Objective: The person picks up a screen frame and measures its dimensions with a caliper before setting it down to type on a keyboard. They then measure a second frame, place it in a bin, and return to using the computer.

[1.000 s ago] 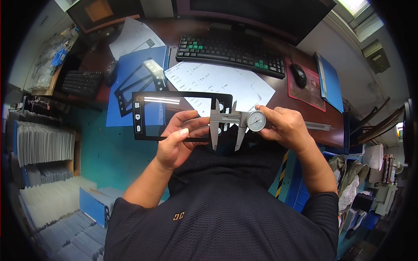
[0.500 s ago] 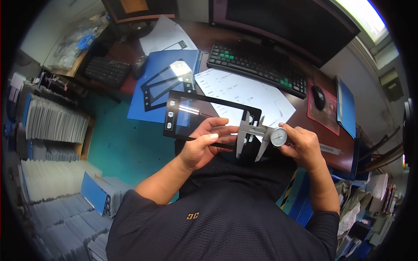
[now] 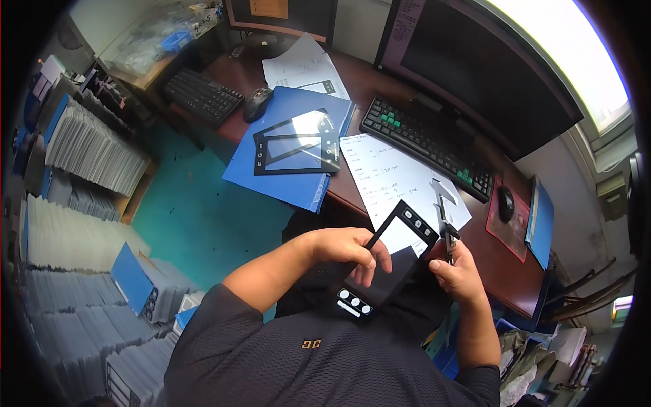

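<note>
Glass panel slanted between two hands, caliper beside its upper end

The glass panel, dark-bordered with a see-through window, lies just below and right of the middle of the frame. Its long axis slants from lower left to upper right; small pale symbols mark both short ends. The left hand, on the panel's left long side, is closed on that edge, with fingers bent over the window. It is the nearer hand, being in contact with the panel, which extends from it toward the right of the frame.

The right hand, on the opposite side, is clamped on a caliper, seen nearly edge-on. The caliper points toward the top of the frame, leaning slightly left, so that its axis crosses the panel's direction at an angle. It stands just beside the panel's upper right corner; whether the two touch cannot be told from this view, nor can the spacing of the caliper's jaws.

Beyond the hands, a sheet of handwritten paper lies on the desk, below the keyboard. Left of the paper, two further panels overlap on a blue folder.
</note>
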A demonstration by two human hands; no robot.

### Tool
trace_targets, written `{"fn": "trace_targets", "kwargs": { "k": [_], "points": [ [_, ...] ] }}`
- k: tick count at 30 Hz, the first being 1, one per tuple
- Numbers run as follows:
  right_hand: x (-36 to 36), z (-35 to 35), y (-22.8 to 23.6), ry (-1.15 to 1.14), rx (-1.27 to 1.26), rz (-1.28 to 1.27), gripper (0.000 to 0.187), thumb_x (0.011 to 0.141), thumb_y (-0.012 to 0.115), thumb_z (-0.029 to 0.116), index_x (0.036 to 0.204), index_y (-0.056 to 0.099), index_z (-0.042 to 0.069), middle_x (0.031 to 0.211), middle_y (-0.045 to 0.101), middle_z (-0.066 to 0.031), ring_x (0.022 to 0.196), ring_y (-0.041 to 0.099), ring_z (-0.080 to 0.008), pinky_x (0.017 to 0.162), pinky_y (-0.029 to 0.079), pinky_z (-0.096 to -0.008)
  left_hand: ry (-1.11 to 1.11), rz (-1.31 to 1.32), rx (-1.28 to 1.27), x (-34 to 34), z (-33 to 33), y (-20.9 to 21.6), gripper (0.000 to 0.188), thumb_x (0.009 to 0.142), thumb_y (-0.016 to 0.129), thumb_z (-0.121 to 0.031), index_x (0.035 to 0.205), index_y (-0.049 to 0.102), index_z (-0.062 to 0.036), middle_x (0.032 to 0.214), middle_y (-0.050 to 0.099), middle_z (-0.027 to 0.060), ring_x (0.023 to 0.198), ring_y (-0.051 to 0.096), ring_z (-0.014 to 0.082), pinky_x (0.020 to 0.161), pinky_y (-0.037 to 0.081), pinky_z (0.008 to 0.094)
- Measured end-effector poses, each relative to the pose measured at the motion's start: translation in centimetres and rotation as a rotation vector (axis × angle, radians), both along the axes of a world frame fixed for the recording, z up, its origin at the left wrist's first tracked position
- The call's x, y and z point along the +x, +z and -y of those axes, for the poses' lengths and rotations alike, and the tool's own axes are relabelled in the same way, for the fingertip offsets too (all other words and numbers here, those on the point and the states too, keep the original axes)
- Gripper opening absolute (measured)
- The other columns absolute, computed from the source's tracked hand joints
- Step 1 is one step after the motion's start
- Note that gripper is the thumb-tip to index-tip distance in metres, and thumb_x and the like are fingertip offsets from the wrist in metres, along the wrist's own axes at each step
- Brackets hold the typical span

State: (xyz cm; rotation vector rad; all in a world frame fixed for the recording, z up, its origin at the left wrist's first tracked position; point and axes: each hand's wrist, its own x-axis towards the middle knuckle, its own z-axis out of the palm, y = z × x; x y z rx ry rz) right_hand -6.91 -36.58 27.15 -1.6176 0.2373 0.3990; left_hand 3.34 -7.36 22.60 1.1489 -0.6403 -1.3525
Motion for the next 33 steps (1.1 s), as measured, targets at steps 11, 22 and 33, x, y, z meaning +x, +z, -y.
{"fn": "trace_targets", "kwargs": {
  "k": [11, 22, 33],
  "points": [
    [0.5, -0.5, -1.0, -0.118, 0.231, -0.135, 0.028, 0.082, 0.063, 0.000, 0.108, 0.053, 0.003, 0.072, 0.057, -0.0058, 0.041, 0.042, -0.0114, 0.037, 0.030, -0.0245, -0.224, -0.161, -0.129, -0.1, -0.5, -3.1, 0.043, 0.077, 0.053, -0.015, 0.106, 0.071, 0.0111, 0.060, 0.067, 0.0138, 0.050, 0.063, 0.0167, 0.053, 0.051, 0.0265],
    [0.5, -0.9, -0.5, -0.218, 0.104, 0.005, 0.032, 0.087, 0.075, 0.002, 0.110, 0.053, 0.007, 0.077, 0.061, -0.0030, 0.047, 0.048, -0.0070, 0.040, 0.034, -0.0206, 0.032, -1.065, -0.646, -4.0, 1.9, -7.3, 0.102, 0.097, 0.039, -0.076, 0.149, 0.042, 0.0109, 0.147, 0.052, 0.0321, 0.126, 0.062, 0.0439, 0.101, 0.055, 0.0504],
    [0.5, -1.2, -0.8, -0.223, 0.080, 0.254, 0.028, 0.091, 0.071, -0.001, 0.110, 0.052, 0.003, 0.087, 0.065, -0.0053, 0.074, 0.067, -0.0126, 0.068, 0.055, -0.0253, 0.184, -1.017, -0.901, -4.4, 4.1, -6.6, 0.091, 0.091, 0.039, -0.084, 0.164, 0.028, -0.0320, 0.169, 0.027, 0.0166, 0.156, 0.019, 0.0458, 0.117, 0.030, 0.0689]
  ]
}}
